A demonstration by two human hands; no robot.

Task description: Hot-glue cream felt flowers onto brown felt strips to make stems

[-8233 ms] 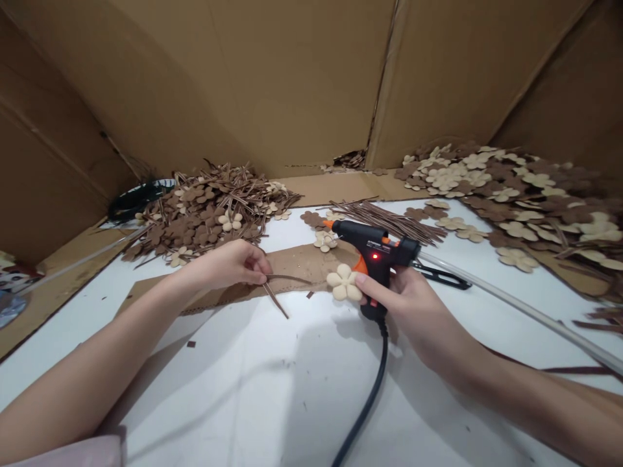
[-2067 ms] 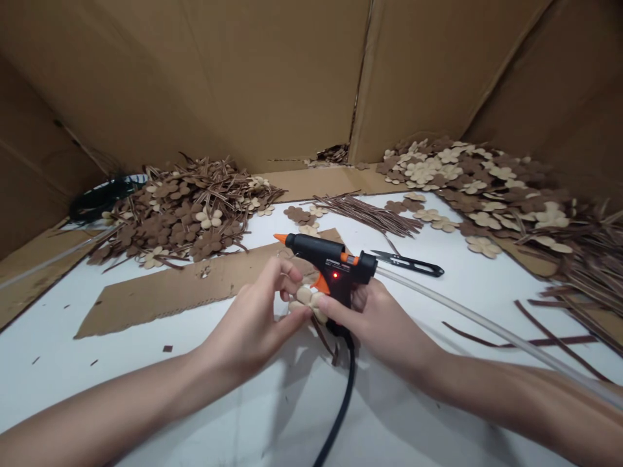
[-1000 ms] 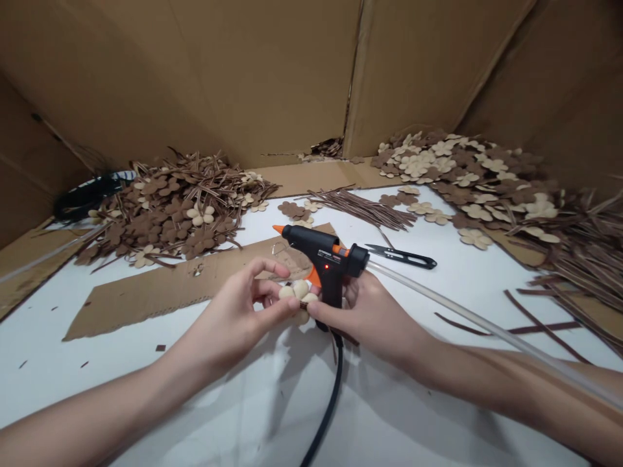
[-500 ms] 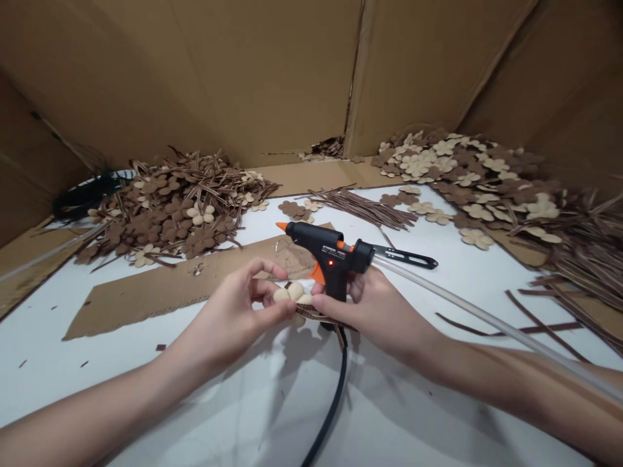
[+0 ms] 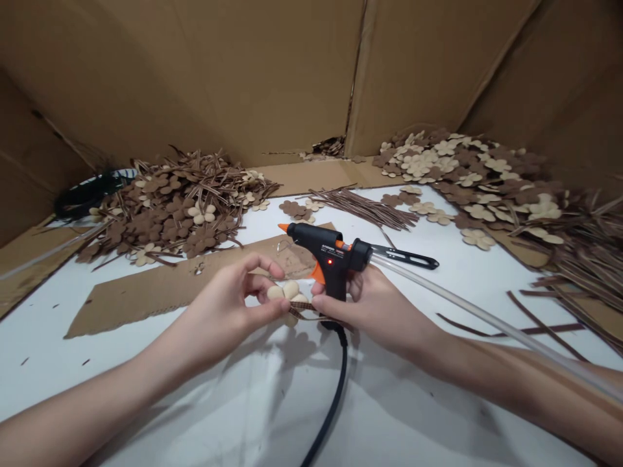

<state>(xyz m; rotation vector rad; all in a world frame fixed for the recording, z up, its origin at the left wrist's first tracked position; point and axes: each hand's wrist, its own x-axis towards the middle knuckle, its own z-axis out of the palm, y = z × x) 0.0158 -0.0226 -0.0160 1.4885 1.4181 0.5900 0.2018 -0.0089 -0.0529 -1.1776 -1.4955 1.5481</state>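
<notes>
Walls of cardboard (image 5: 195, 78) rise beyond the white surface (image 5: 413, 402), its near edge cut off. Over its middle, well apart from the corners, the right hand (image 5: 377, 308) grips a black glue gun (image 5: 316, 239), fingers mostly hidden behind the handle. The left hand (image 5: 233, 301) pinches 1 cream flower (image 5: 291, 289), its lower petals covered, beside brown strips (image 5: 302, 306) whose right ends are hard to trace.

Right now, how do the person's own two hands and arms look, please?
The left hand and right hand wear no gloves, and no ring, watch or bracelet shows. The left forearm and right forearm are bare where visible; no sleeve appears.
</notes>
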